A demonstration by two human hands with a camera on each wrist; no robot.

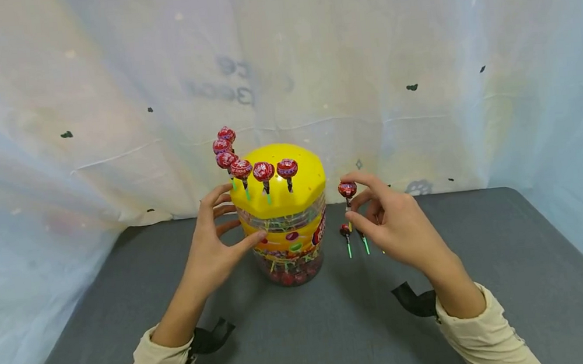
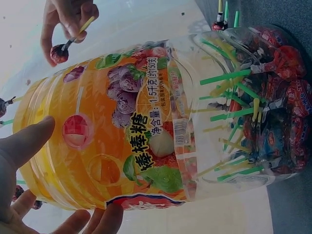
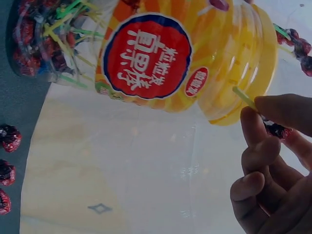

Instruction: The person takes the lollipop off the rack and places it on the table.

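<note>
A clear plastic candy jar [image 1: 292, 243] with a printed wrapper stands upright on the table and holds wrapped lollipops. Several red-wrapped lollipops [image 1: 263, 172] stick up from its yellow lid [image 1: 308, 183], in a row along the left and front edge. My left hand [image 1: 208, 245] grips the jar's left side below the lid, thumb in front and fingers round the back. Right of the lid, my right hand [image 1: 400, 218] pinches a red lollipop [image 1: 347, 189] by its yellow stick [image 3: 243, 96], candy end up and stick pointing down. The lollipop is apart from the lid.
Loose lollipops [image 1: 345, 231] lie on the grey table [image 1: 317, 343] right of the jar, partly hidden by my right hand. A pale curtain [image 1: 311, 57] hangs behind the table. Black straps [image 1: 413, 299] show at both wrists.
</note>
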